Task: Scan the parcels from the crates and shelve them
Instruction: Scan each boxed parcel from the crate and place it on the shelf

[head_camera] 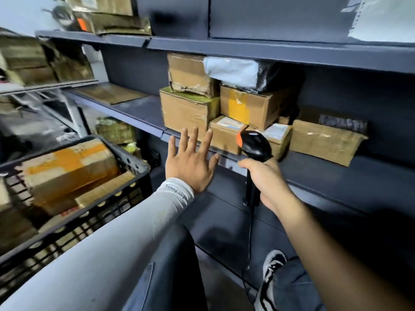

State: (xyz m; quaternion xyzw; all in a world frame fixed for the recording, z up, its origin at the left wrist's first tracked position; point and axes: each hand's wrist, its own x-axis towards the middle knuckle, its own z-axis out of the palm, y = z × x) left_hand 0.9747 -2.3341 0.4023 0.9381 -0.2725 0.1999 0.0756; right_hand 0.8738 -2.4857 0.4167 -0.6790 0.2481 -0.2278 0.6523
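Matt cardboard parcels (188, 113) (tape glossy), painted metal shelf (139, 108), glossy plastic scanner (256, 144).

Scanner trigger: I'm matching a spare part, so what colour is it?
Orange, on the black scanner gripped by the right hand; the head view shows it.

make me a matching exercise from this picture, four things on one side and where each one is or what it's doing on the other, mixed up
Things:
1. left hand
2. barcode scanner
3. box with orange tape
4. grey poly mailer

Places or states:
A. lying in the black crate
B. gripped in the right hand
C. on top of the cardboard boxes on the shelf
D. open, fingers spread, in front of the shelf edge

Pairs: 1-D, 2-B, 3-A, 4-C
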